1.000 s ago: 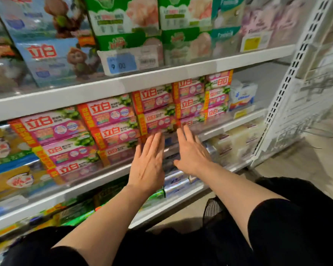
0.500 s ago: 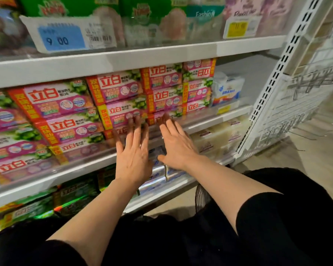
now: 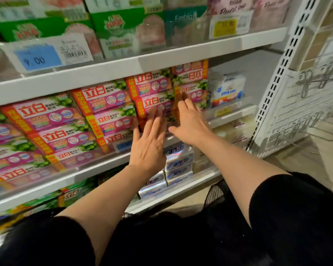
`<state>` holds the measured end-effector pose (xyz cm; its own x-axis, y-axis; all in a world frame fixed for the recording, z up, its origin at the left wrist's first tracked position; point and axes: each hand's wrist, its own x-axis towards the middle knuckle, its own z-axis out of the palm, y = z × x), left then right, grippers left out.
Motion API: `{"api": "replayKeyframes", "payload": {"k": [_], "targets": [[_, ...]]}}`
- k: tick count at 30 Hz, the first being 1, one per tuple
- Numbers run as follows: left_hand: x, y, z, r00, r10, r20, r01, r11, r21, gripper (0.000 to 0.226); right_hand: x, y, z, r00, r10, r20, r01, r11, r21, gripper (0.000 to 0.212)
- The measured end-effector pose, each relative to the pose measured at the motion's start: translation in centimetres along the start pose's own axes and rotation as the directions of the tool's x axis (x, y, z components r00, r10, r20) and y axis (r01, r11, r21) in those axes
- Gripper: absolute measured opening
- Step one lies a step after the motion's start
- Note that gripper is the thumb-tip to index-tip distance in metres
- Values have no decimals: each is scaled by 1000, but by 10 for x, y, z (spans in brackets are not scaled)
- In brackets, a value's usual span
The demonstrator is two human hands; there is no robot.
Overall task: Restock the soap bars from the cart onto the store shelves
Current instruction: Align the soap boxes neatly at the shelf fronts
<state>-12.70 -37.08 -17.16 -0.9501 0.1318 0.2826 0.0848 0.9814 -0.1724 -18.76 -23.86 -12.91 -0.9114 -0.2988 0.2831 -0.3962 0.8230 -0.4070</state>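
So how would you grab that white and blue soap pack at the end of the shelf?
Probably by its two short ends, coming straight in from the front. The white and blue soap pack has its long face toward the aisle, pink soap boxes close on one side and open shelf space on the other.

Both hands flat, fingers straight: left hand [image 3: 148,148] and right hand [image 3: 190,121] pressing against pink soap packs [image 3: 154,101] on the middle shelf [image 3: 96,167].
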Motion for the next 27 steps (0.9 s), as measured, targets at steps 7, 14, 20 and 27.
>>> {"api": "replayKeyframes", "payload": {"k": [7,14,20,27], "targets": [[21,10,-1,996,70,-47,-67,996,59,88,32,28,-24,903,369,-220,-282,896,342,47],[34,10,10,987,-20,-159,15,999,-29,97,60,42,-35,875,481,49,-349,559,752,76],[41,10,17,989,-59,-136,57,998,-18,103,62,44,-32,869,494,21,-290,474,831,58],[41,19,14,988,-92,-120,93,996,3,102,58,50,-41,908,418,-23,-152,379,913,46]]}}
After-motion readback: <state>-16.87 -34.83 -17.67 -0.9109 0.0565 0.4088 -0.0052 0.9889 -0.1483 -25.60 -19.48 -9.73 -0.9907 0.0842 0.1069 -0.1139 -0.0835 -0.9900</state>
